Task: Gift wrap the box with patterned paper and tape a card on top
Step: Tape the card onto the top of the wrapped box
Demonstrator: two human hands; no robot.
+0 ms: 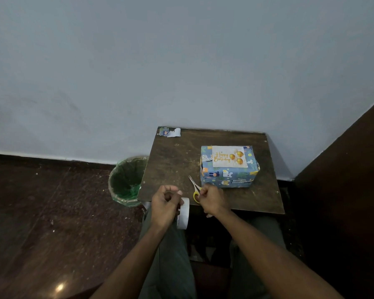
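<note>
Nearest, two bare forearms reaching forward over knees in dark green trousers [171, 266]. Left hand [165, 203] at the near desk edge, fingers curled, its grip closed on a white tape roll [183, 213] held on edge just below the thumb. Right hand [212, 199] beside it, fingers curled in; grip closed on the yellow handles of the scissors [195, 188], though exactly how the fingers sit in the loops cannot be told. Scissor blades pointing away and to the left, lying on the desk [173, 160], just left of the box.

Box [228, 174] on the right half of the desk, fully covered in blue paper patterned with small animals and leaves, near the right hand but not touching it. Card [228, 156] flat on the box top, pale, lettered "Happy Birthday" in gold with three gold balloons; whether tape holds it cannot be told.

Paper scrap [170, 132] at the far left desk corner, part printed, part white. Bin [126, 182] with a green liner on the dark floor [52, 212], just left of the desk. Pale blue wall [181, 61] behind, dark wooden panel [343, 180] at right.
</note>
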